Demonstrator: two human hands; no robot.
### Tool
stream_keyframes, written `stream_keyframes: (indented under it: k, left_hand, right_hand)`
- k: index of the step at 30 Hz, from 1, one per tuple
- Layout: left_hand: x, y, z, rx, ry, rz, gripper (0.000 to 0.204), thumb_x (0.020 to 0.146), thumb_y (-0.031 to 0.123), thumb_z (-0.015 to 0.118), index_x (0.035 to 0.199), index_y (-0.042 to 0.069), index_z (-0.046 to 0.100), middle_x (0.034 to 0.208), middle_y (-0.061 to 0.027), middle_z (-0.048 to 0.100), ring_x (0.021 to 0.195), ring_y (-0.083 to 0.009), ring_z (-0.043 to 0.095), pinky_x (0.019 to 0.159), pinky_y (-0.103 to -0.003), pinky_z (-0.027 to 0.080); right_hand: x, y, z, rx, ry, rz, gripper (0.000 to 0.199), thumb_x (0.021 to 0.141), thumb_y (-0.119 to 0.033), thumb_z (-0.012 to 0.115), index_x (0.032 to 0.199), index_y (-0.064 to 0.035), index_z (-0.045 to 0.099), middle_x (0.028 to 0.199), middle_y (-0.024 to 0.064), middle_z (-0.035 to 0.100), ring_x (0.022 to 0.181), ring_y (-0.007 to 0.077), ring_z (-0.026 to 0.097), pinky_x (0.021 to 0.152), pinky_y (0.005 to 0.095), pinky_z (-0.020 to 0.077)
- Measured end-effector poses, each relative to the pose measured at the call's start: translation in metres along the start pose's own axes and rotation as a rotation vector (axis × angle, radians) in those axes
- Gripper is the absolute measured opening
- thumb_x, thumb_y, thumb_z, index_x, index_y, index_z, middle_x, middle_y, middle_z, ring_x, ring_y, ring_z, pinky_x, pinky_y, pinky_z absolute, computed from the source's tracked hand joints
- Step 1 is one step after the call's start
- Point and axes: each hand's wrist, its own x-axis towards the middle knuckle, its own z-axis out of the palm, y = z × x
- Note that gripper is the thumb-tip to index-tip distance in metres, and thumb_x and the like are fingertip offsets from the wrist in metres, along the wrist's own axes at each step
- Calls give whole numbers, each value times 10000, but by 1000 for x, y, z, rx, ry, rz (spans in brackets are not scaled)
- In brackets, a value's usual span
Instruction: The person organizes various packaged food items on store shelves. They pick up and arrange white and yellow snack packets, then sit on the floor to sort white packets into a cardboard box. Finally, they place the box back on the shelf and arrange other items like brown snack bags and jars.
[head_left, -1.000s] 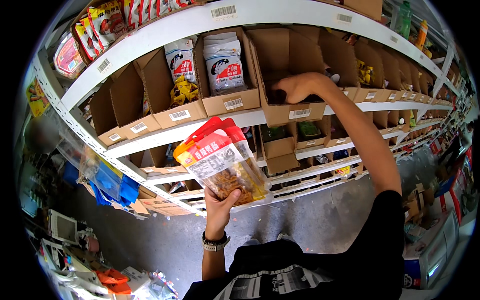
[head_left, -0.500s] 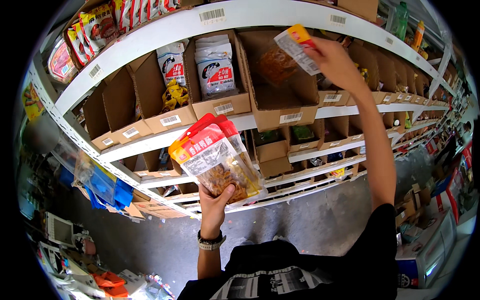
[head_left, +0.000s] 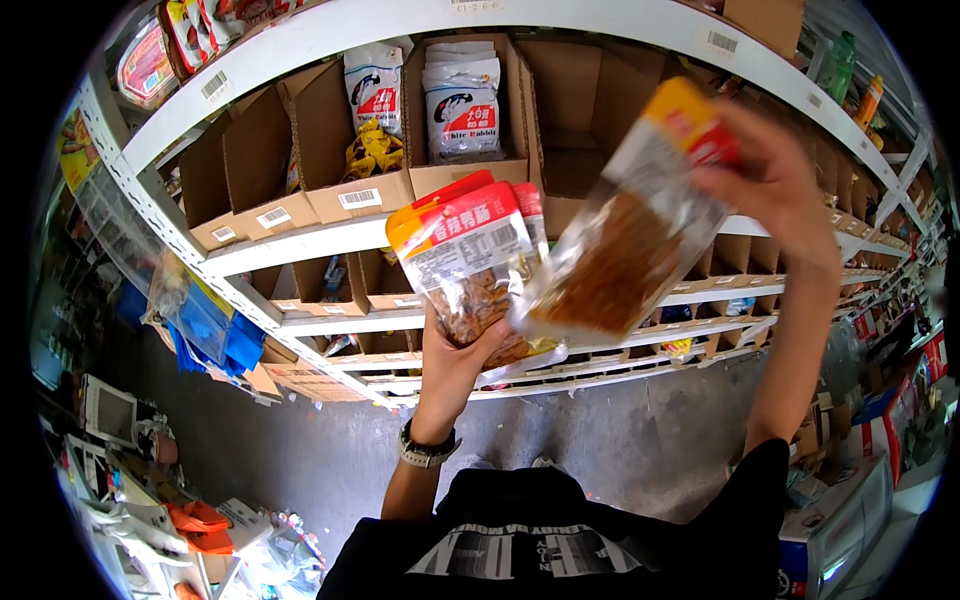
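My left hand (head_left: pixel 458 360) grips the lower part of several clear snack packets (head_left: pixel 470 255) with red and yellow tops, fanned upright with brown strips inside. In my right hand (head_left: pixel 765 175), pinched at its top corner, hangs another snack packet (head_left: pixel 620 255), slightly blurred. It is clear plastic with a yellow and red header and a flat reddish-brown filling. Its lower edge comes close to the packets on the left; I cannot tell whether they touch. Behind it stands a cardboard bin (head_left: pixel 570 110) on the shelf, its lower front partly hidden by the packet.
White candy bags (head_left: pixel 463 110) fill the bin to the left, and yellow-wrapped pieces (head_left: pixel 375 150) lie in the one beyond. White shelf rails (head_left: pixel 300 245) curve across, with more bins below. Grey concrete floor (head_left: pixel 540 420) lies under me; orange items (head_left: pixel 200 525) are at lower left.
My right hand has drawn its packet out of the cardboard bin, down and toward me. My left hand's packets have moved up and right in view.
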Motion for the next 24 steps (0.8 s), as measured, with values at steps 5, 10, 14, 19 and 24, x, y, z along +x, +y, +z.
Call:
stream_keyframes:
  k: [5,10,14,19,24]
  left_hand:
    - [-10,-5,-10,83,-64,1,644,928,-65,638,1481,5,315,1370,-108,545,1244,-165,558,1050,-332,469]
    - [-20,-6,-24,47,-36,-64,570,1017,87,568,1518,10,308,1405,-95,522,1256,-155,528,1057,-336,449]
    - [-24,-7,-34,10,-44,-45,588,1081,299,476,1555,21,266,1484,-100,469,1334,-169,468,1114,-339,389]
    - [-27,-7,-30,44,-99,-29,634,999,164,627,1519,4,300,1416,-91,508,1273,-159,499,1072,-325,414]
    - [-26,4,-11,1,-66,-92,610,928,18,703,1442,2,374,1278,-75,582,1136,-135,577,983,-293,482]
  right_hand:
    - [37,7,71,-371,-358,98,426,847,-107,734,1223,33,590,1039,217,677,918,303,667,855,390,509]
    - [45,28,80,-372,-386,79,435,825,-109,761,1216,19,622,1069,207,693,937,325,676,849,394,523]
    - [47,21,95,-413,-375,127,447,827,-114,757,1234,6,618,1069,206,698,956,326,681,869,402,522]
    - [40,34,133,-429,-315,9,425,844,-102,716,1244,-9,605,1120,202,687,1039,371,652,972,454,474]
    - [22,32,149,-227,1,-60,492,853,-123,731,1287,10,540,1254,217,596,1172,391,582,1041,441,437]
